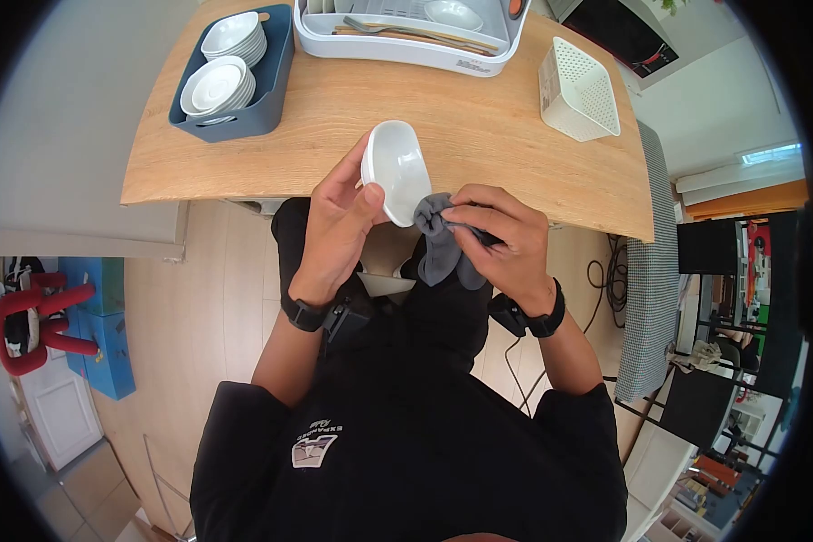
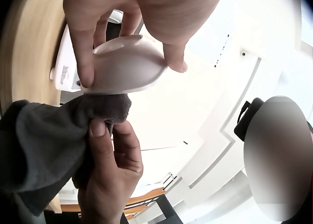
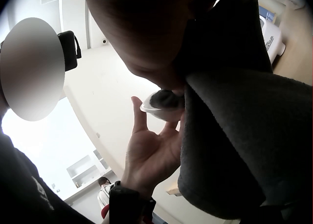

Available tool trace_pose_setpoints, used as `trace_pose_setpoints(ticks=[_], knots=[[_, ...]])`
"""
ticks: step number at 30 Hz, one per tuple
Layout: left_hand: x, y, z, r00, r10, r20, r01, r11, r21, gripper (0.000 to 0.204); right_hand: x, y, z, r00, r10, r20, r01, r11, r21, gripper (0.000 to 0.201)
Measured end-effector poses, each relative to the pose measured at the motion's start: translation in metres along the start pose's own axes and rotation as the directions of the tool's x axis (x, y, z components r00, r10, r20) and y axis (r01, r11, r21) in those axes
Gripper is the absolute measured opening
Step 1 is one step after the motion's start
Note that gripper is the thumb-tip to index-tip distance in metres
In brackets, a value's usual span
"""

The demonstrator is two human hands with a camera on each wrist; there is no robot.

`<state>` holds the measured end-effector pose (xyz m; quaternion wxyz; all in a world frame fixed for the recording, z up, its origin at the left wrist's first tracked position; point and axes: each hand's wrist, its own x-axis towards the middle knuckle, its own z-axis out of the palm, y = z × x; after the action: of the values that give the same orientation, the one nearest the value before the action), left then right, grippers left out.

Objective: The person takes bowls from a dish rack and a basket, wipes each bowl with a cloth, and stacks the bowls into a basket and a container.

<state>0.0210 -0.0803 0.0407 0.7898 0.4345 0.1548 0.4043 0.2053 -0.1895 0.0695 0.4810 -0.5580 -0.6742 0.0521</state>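
A white bowl (image 1: pixel 399 172) is tilted on its side over the table's front edge, its hollow turned toward the right. My left hand (image 1: pixel 341 217) grips it by the rim and base, thumb on the near side. A grey cloth (image 1: pixel 435 226) is pinched between the thumb and fingers of my right hand (image 1: pixel 506 237), its bunched end at the bowl's lower rim and the rest hanging down. In the left wrist view the cloth (image 2: pixel 105 106) meets the underside edge of the bowl (image 2: pixel 128 67). The right wrist view shows the cloth (image 3: pixel 234 136) covering much of the frame.
On the wooden table (image 1: pixel 334 117), a blue bin (image 1: pixel 244 126) with stacked white dishes (image 1: pixel 217 86) stands at the left. A white dish rack (image 1: pixel 406 56) with chopsticks and a fork is at the back. A white perforated basket (image 1: pixel 580 90) stands at the right.
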Motion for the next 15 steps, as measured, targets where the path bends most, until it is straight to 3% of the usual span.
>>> trace_pose_setpoints(ticks=[9,15], knots=[[0.001,-0.005,-0.005,0.992,-0.121,-0.037,0.115,0.984,-0.136,0.065,-0.004,-0.01,0.002,0.999,-0.007,0.054,0.003,0.997,0.079,0.029],[-0.003,-0.007,0.0,0.99,-0.108,-0.088,0.111,0.993,0.029,0.056,-0.002,-0.015,0.005,0.998,-0.029,0.06,0.024,0.997,0.077,0.03]])
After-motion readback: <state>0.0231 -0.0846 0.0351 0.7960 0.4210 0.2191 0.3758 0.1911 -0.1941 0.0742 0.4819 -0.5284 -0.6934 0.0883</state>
